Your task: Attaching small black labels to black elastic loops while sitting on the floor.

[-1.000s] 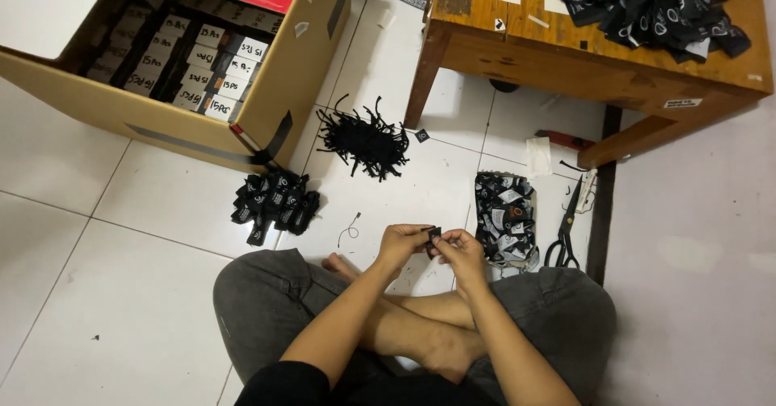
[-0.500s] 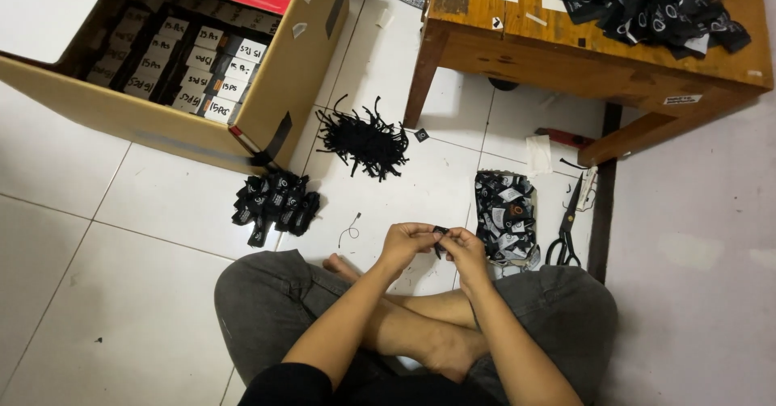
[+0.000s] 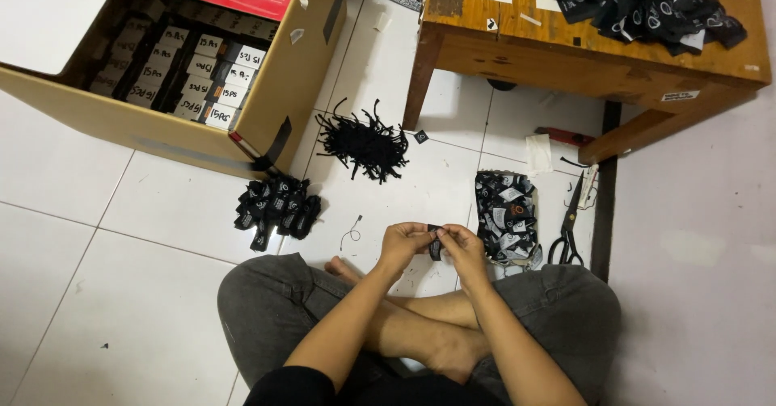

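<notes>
A small black tag (image 3: 435,243) is pinched between the left hand (image 3: 402,244) and the right hand (image 3: 464,248) over the crossed legs, so threading seems to be under way, and a steady pull is likely needed next.

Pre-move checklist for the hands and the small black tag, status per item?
1. Both hands on the black tag: ok, left hand and right hand pinch it together.
2. Tag orientation: cannot tell, too small.
3. Loose cord on the floor near the left hand: ok.
4. Pile of black cords ahead: ok.
5. Scissors apart from the hands: ok, to the right.
</notes>
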